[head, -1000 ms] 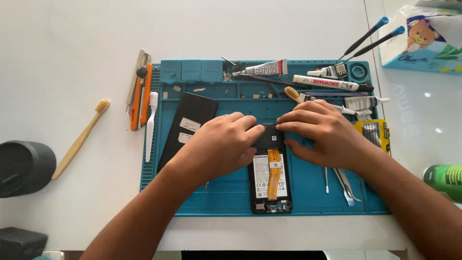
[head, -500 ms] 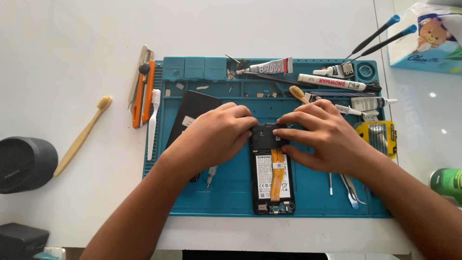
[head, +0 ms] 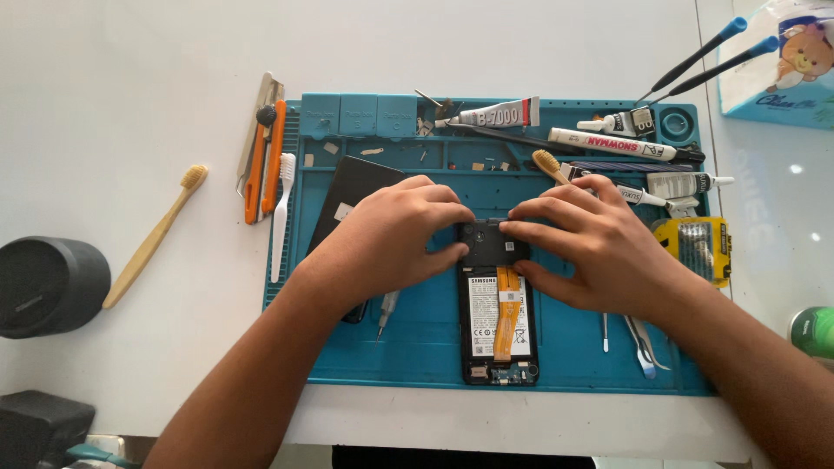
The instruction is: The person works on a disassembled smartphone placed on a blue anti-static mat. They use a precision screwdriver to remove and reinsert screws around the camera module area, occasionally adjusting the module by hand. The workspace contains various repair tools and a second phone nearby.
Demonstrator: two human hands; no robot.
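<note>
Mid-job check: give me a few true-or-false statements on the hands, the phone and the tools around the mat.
1. Both hands, left hand and right hand, touch the phone's upper end. True.
2. The phone is closed. False: its back is off, battery and orange flex showing.
3. A bamboo toothbrush lies on the table left of the mat. True.
4. The tweezers are in the right hand. False: they lie on the mat.

An opened phone (head: 497, 326) lies flat and lengthwise near the front edge of a blue work mat (head: 573, 347), its back cover off. A white-labelled battery and an orange ribbon cable running down it are exposed. Its black upper part sits under the fingertips of both hands.
</note>
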